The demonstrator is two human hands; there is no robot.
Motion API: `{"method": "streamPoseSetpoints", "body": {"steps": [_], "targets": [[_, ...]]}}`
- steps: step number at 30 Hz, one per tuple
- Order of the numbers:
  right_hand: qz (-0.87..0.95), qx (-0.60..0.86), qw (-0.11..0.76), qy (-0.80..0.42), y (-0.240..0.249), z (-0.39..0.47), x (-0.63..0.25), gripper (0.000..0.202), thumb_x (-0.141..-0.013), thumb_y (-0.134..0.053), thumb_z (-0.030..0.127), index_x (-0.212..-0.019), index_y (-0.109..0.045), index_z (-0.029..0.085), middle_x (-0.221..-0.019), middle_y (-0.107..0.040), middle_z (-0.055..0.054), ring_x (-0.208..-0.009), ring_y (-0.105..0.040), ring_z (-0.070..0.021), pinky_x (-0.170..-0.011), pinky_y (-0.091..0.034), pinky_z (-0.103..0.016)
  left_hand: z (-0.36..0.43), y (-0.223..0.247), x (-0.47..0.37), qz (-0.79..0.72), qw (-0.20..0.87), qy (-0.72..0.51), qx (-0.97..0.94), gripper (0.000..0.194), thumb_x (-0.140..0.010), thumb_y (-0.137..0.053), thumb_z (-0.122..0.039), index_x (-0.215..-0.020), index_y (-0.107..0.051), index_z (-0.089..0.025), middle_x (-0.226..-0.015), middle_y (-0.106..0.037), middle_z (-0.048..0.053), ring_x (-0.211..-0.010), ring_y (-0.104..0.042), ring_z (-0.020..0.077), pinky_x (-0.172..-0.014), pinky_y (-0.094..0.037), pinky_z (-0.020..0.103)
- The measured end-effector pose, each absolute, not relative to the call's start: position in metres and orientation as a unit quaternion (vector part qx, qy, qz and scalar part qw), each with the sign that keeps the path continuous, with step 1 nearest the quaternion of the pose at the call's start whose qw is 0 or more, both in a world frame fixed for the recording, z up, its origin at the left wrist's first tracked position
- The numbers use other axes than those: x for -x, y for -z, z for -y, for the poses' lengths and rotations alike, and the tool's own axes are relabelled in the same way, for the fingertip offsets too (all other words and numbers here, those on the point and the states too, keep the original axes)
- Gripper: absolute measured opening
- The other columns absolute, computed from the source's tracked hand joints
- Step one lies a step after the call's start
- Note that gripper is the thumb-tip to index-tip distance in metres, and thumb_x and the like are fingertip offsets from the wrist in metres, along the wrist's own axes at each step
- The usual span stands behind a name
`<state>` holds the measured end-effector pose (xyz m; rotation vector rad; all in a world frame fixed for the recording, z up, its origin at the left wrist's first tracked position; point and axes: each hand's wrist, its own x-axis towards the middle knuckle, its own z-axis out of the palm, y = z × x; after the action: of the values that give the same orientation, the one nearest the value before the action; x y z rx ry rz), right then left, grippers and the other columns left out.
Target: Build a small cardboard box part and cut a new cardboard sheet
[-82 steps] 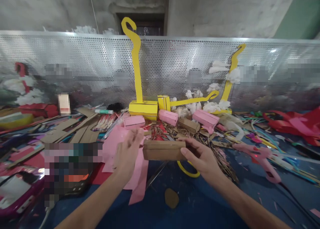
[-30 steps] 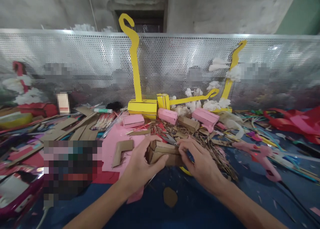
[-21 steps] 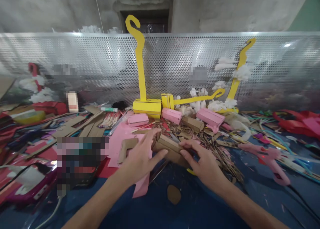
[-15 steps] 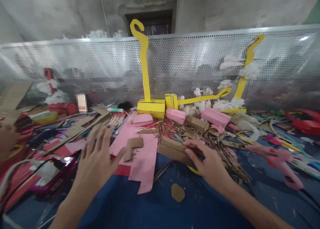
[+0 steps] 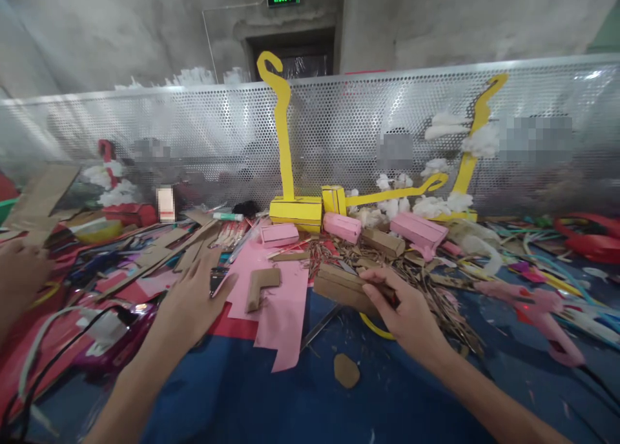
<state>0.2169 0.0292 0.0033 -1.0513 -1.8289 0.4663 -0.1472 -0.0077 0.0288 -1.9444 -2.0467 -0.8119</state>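
My right hand (image 5: 404, 305) pinches the right end of a brown cardboard box piece (image 5: 341, 287) just over the blue table. On the left, my left hand (image 5: 191, 302) hovers with thumb and fingers apart, holding nothing. Between the hands lies a pink sheet (image 5: 285, 315), and an L-shaped cardboard piece (image 5: 261, 286) rests on it. A metal blade or ruler (image 5: 320, 328) sits beside the sheet. Part of a yellow ring (image 5: 375, 328) shows below the held box. Nearer the front edge is a small cardboard disc (image 5: 347, 370).
Yellow hook-shaped pieces (image 5: 283, 141) stand behind, before a perforated metal screen (image 5: 339, 128). Pink boxes (image 5: 278, 234) and cardboard strips (image 5: 436, 302) lie in front. A pink glue gun (image 5: 542, 308) is at right. Another person's hand (image 5: 22, 282) is at far left.
The view has shifted slightly. My left hand has moved a little left and lower, its fingers still apart. My right hand keeps hold of the cardboard box.
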Motion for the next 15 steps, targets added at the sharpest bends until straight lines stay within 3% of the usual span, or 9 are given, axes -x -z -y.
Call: {"method": "streamPoseSetpoints", "body": {"steps": [4,8,10,15], "targets": [[0.731,0.430,0.477,-0.231,-0.001,-0.031,-0.216,0.020,-0.096,-0.056,0.037,-0.107,-0.064,0.023,-0.105,-0.069,-0.005,-0.096,-0.065,-0.0213,-0.088,-0.052,-0.034,-0.016,-0.054,0.077,0.591,-0.159,0.342,0.713,0.054,-0.093,-0.049,-0.053,-0.139,-0.049,-0.024,-0.128,-0.065,0.014,-0.110,-0.066,0.0340,-0.090,-0.053,0.050],[0.713,0.413,0.506,-0.257,-0.001,-0.033,-0.219,0.020,-0.097,-0.055,0.038,-0.107,-0.064,0.023,-0.099,-0.069,-0.004,-0.091,-0.065,-0.0191,-0.082,-0.053,-0.030,-0.034,-0.051,0.019,0.422,-0.385,0.367,0.734,0.067,-0.084,-0.068,-0.044,-0.143,-0.042,-0.026,-0.129,-0.065,0.011,-0.116,-0.063,0.0288,-0.092,-0.054,0.042],[0.713,0.408,0.513,-0.249,-0.002,-0.034,-0.220,0.019,-0.097,-0.054,0.037,-0.106,-0.064,0.023,-0.098,-0.070,-0.004,-0.090,-0.065,-0.0185,-0.080,-0.053,-0.029,-0.036,-0.037,0.005,0.372,-0.428,0.405,0.717,0.060,-0.085,-0.069,-0.040,-0.138,-0.046,-0.026,-0.124,-0.065,0.008,-0.116,-0.062,0.0270,-0.097,-0.051,0.042],[0.756,0.418,0.473,-0.173,-0.001,-0.030,-0.217,0.013,-0.097,-0.055,0.029,-0.105,-0.063,0.024,-0.099,-0.069,-0.003,-0.091,-0.065,-0.0183,-0.080,-0.052,-0.029,-0.024,-0.007,0.001,0.365,-0.423,0.491,0.668,0.048,-0.085,-0.068,-0.025,-0.128,-0.047,-0.025,-0.125,-0.060,0.007,-0.115,-0.060,0.0235,-0.098,-0.050,0.037]]}}
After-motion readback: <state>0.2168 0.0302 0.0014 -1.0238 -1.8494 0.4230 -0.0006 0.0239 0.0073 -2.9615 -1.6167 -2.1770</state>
